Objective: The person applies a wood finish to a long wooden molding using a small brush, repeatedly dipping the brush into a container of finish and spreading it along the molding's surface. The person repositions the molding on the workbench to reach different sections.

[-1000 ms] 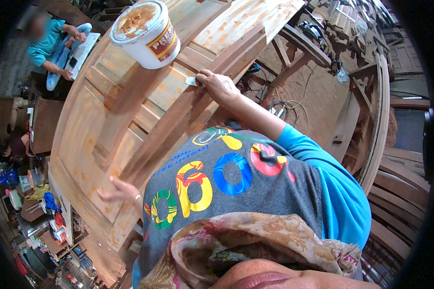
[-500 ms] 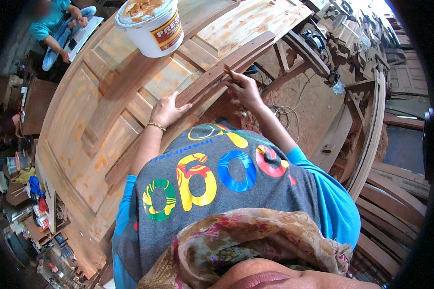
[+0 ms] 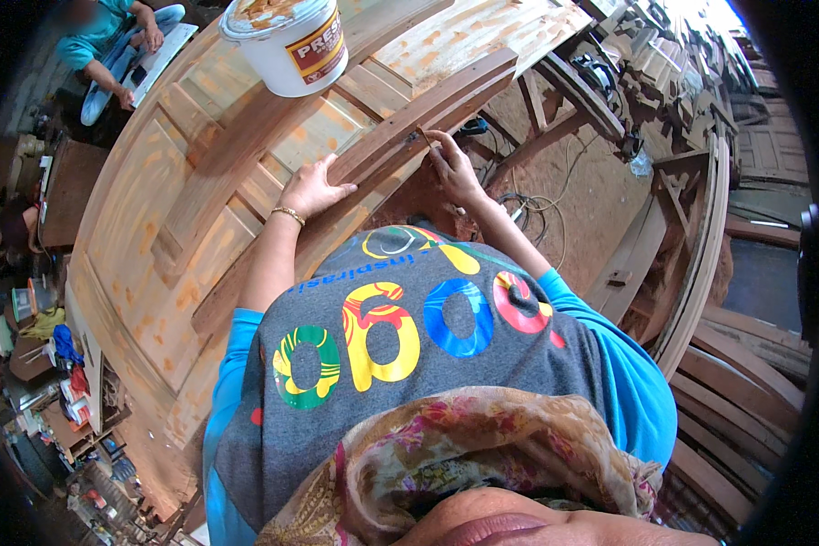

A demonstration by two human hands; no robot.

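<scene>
A long brown wooden beam (image 3: 455,91) lies diagonally across a large pale panelled door (image 3: 191,305) marked with orange-brown filler smears. My left hand (image 3: 316,188) grips the beam near its middle, fingers over the far edge and thumb along the near side. Between the fingertips of my right hand (image 3: 457,173) is a small thin brown stick-like tool (image 3: 423,136). Its tip is at the beam's near side face, by a dark spot; whether it touches is too small to tell. A white bucket (image 3: 278,56) with brown paste on its lid stands beyond the beam.
Another wooden board (image 3: 218,196) lies on the door under the bucket. A person (image 3: 123,55) sits at the far left with a white board. Cables (image 3: 541,209) lie on the earthen floor to the right. Stacked timber (image 3: 710,437) and offcuts line the right side.
The beam has tilted, showing more of its near side. My right hand has lowered slightly, bringing the tool's tip to that face. My left hand has shifted slightly left, still on the beam.
</scene>
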